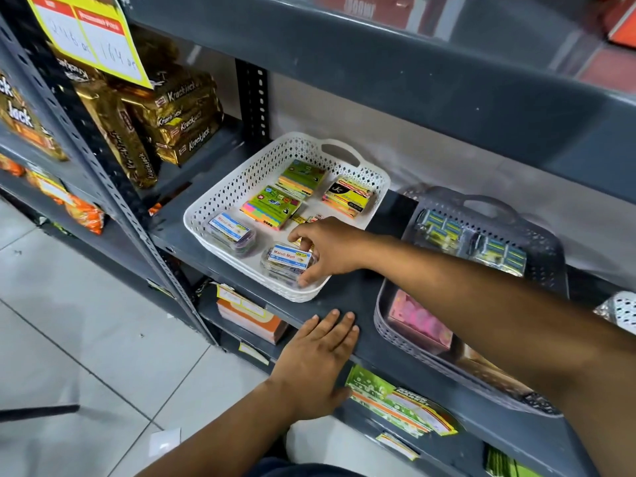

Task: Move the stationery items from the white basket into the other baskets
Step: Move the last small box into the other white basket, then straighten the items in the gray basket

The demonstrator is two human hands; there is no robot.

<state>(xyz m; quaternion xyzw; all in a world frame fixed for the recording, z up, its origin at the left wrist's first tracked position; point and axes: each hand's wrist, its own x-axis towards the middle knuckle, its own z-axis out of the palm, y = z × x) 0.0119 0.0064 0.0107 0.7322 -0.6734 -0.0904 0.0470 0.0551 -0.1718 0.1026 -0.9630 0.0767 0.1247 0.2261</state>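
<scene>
**Hands at the white basket**

Our right hand (pixel 325 249) is reaching into the white basket (pixel 220 197) and closing its fingers around a clear box of gem clips (pixel 287 261) at the near corner, which is still sitting on the basket floor. Our left hand (pixel 316 359) is lying flat and open on the shelf edge (pixel 389 359). A second clip box (pixel 231 230) and sticky-note pads (pixel 270 206) are lying in the same basket; the grey basket (pixel 481 280) is sitting just beside it
</scene>
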